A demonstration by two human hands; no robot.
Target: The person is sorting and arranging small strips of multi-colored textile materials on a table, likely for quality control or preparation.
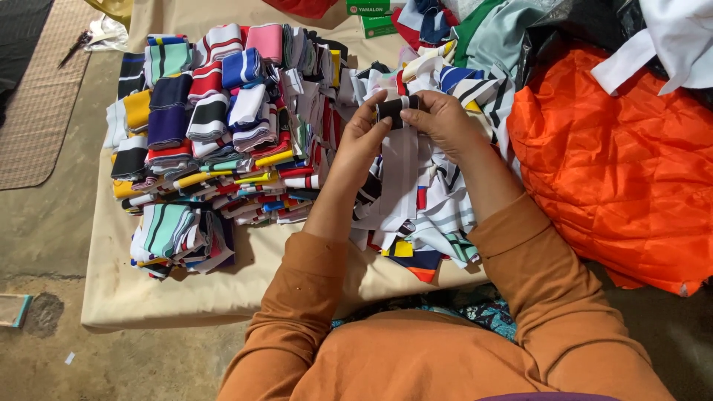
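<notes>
Head view, looking down: left hand (362,134) and right hand (444,119) raised together, fingers pinched shut on a small black-and-white striped fabric band (394,109), held between them above a loose heap of striped strips (438,208). White strip (399,174) hanging down from the same grip. Just left of the hands, a dense stack of folded striped bands (215,126) in blue, red, yellow, white and teal, resting on a beige cloth (148,297) spread over the floor. To the right, a crumpled orange padded fabric (616,171). Scissors (76,46) well apart at far upper left, green boxes (371,16) at top. Orange sleeves in the foreground.
</notes>
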